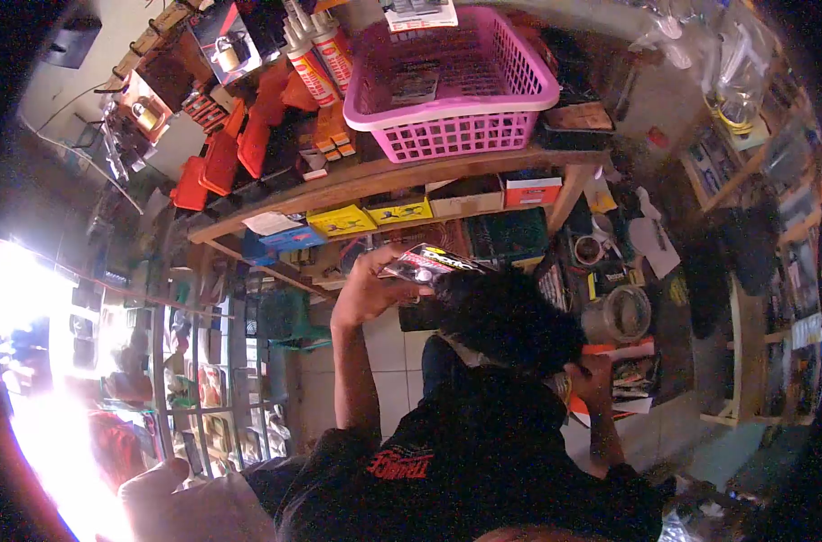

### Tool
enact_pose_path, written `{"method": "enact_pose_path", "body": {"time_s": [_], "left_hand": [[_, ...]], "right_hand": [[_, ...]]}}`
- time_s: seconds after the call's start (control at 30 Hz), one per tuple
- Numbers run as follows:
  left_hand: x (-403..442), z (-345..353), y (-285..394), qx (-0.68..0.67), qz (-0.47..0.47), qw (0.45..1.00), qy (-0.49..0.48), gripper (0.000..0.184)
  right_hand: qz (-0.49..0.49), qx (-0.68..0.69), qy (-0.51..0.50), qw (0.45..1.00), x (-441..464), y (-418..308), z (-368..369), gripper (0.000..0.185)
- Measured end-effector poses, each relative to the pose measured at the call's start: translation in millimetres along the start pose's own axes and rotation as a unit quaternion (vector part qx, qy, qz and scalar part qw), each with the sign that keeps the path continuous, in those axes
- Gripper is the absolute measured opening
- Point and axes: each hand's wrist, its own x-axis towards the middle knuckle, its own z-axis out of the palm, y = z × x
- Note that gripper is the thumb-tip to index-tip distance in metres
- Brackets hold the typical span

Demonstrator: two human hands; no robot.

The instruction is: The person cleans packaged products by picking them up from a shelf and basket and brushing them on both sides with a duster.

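Note:
My left hand (372, 287) is raised left of centre, its fingers closed on a small dark printed box (432, 262). Right beside the box is a black, hair-like mass (512, 318); what it is I cannot make out for certain. At that mass's lower right edge is my right hand (593, 378), with curled fingers near a small pale thing (560, 388) too unclear to name. Both forearms come out of black sleeves. Red lettering shows on the black shirt (483, 452).
A pink basket (452, 131) stands on the wooden shelf (339, 188) ahead, above yellow boxes (341, 219). At the right are a grey tub (626, 313), an orange-edged box (641, 348) and wooden racks (745, 343). Bright barred shelving (194, 370) stands left.

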Motion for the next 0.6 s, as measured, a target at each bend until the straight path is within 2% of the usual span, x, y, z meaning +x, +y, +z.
{"method": "enact_pose_path", "body": {"time_s": [0.1,0.2,0.23,0.3,0.37,0.47,0.53,0.6], "left_hand": [[0,-4,7,0.069,0.025,0.997,0.006,0.041],[-3,3,7,0.017,0.045,0.998,0.034,0.044],[1,-1,33,0.194,0.106,0.975,-0.013,0.045],[-2,3,45,0.197,0.124,0.972,0.017,0.044],[-3,3,51,0.177,0.119,0.977,0.023,0.044],[0,4,53,0.125,0.101,0.987,0.001,0.049],[4,14,49,0.105,0.122,0.987,-0.011,0.053],[5,18,54,0.112,0.131,0.985,-0.017,0.056]], "right_hand": [[0.152,0.170,-0.060,0.972,6,-17,-2,0.020],[0.116,0.133,-0.057,0.983,-6,-7,17,0.021],[0.107,0.128,-0.019,0.986,3,-19,12,0.022],[0.089,0.118,0.058,0.987,20,-46,3,0.025],[0.030,0.029,0.028,0.999,-5,-19,14,0.018],[0.053,0.033,-0.023,0.998,-11,-8,13,0.016],[-0.007,-0.016,0.021,1.000,0,-17,5,0.015],[-0.180,-0.165,0.145,0.959,15,-32,1,0.016]]}}
